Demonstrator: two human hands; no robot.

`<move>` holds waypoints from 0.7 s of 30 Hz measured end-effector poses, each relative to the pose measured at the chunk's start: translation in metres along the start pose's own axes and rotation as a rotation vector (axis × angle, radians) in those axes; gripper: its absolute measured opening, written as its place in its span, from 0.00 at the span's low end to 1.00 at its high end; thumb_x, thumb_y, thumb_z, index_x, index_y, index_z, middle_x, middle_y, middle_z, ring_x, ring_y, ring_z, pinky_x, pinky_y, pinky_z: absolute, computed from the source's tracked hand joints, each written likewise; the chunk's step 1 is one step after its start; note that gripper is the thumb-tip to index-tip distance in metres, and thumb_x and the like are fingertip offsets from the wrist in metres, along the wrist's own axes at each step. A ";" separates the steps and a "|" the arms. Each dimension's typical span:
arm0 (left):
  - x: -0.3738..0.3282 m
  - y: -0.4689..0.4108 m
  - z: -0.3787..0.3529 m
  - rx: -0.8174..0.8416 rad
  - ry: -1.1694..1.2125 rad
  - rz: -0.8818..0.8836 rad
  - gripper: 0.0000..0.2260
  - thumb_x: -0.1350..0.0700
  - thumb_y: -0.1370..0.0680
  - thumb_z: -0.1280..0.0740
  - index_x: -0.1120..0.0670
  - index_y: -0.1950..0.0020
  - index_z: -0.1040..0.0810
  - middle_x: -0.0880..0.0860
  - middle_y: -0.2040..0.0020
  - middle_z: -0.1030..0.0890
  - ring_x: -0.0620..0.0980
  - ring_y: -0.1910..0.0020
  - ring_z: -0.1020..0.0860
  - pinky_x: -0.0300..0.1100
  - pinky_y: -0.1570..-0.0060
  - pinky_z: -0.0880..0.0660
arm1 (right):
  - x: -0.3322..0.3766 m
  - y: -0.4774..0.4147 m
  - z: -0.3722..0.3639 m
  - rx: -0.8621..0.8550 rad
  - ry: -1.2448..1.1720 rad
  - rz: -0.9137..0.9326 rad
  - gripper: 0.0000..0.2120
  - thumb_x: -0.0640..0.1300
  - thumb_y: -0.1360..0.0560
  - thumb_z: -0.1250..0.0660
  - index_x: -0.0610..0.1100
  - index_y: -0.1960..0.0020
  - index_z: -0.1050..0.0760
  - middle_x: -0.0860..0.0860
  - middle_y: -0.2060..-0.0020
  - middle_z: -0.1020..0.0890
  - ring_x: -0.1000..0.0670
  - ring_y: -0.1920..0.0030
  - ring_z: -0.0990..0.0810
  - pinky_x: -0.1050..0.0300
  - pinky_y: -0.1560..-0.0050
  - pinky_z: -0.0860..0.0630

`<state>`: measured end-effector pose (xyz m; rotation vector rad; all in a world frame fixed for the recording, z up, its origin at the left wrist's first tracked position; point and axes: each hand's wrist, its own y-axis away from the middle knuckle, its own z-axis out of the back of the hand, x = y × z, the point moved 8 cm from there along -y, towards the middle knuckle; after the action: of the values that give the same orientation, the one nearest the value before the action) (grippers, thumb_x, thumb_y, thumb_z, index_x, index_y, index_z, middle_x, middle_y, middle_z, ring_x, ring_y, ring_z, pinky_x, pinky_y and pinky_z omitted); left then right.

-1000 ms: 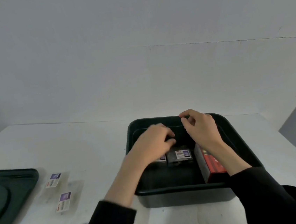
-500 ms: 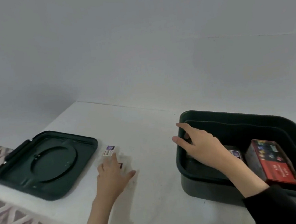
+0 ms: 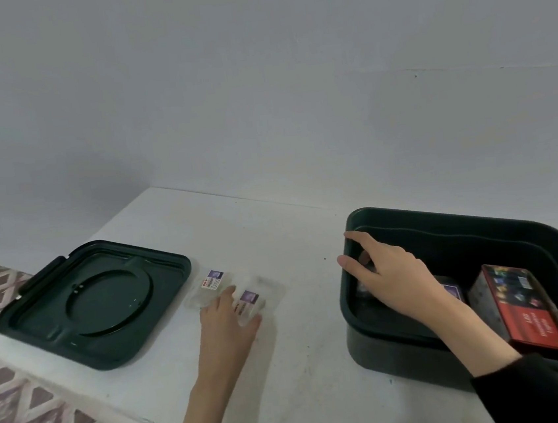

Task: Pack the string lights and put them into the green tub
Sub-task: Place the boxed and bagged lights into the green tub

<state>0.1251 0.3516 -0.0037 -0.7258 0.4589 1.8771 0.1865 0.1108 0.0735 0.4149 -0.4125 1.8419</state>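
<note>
Left hand (image 3: 228,315) is lying on two clear string-light packets (image 3: 211,281) on the bench (image 3: 304,363), fingers nearly flat and pressing, not curling round them. Right hand (image 3: 391,275) is reaching inside the green tub (image 3: 478,224), fingers loosely spread and touching its left inner wall, gripping nothing. Red light box (image 3: 525,309) and a small packet (image 3: 451,291) are sitting in the tub. Green lid (image 3: 91,307) is lying just left of the packets.

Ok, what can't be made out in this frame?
Head view:
Contents of the green tub under the right hand: hidden by the hand; its grip is unclear too.
Tub's right side: cut off by the frame edge.
Print on the two clear packets: too small, and the left hand covers part of one.
</note>
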 end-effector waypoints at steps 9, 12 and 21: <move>-0.166 0.016 0.039 -0.078 0.025 -0.658 0.30 0.59 0.30 0.28 0.49 0.30 0.34 0.48 0.38 0.28 0.41 0.44 0.39 0.24 0.48 0.43 | 0.017 0.011 0.062 -0.209 -0.443 0.259 0.35 0.42 0.26 0.32 0.64 0.28 0.45 0.63 0.32 0.38 0.57 0.28 0.42 0.58 0.32 0.40; -0.202 0.021 0.011 0.138 0.101 -0.752 0.31 0.58 0.30 0.27 0.45 0.31 0.36 0.45 0.40 0.27 0.42 0.41 0.33 0.29 0.43 0.37 | 0.016 0.015 0.070 -0.073 -0.176 0.312 0.36 0.46 0.28 0.29 0.60 0.27 0.44 0.61 0.32 0.37 0.59 0.30 0.42 0.67 0.35 0.42; -0.169 -0.012 -0.019 0.248 0.375 -0.524 0.29 0.51 0.26 0.31 0.43 0.28 0.41 0.47 0.32 0.31 0.43 0.34 0.33 0.42 0.34 0.34 | -0.058 0.009 0.027 0.288 0.008 -0.021 0.28 0.53 0.32 0.26 0.48 0.35 0.29 0.54 0.46 0.22 0.55 0.48 0.24 0.63 0.46 0.27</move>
<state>0.1901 0.2289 0.0945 -0.9273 0.6525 1.1743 0.1972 0.0471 0.0686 0.6042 -0.1354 1.8875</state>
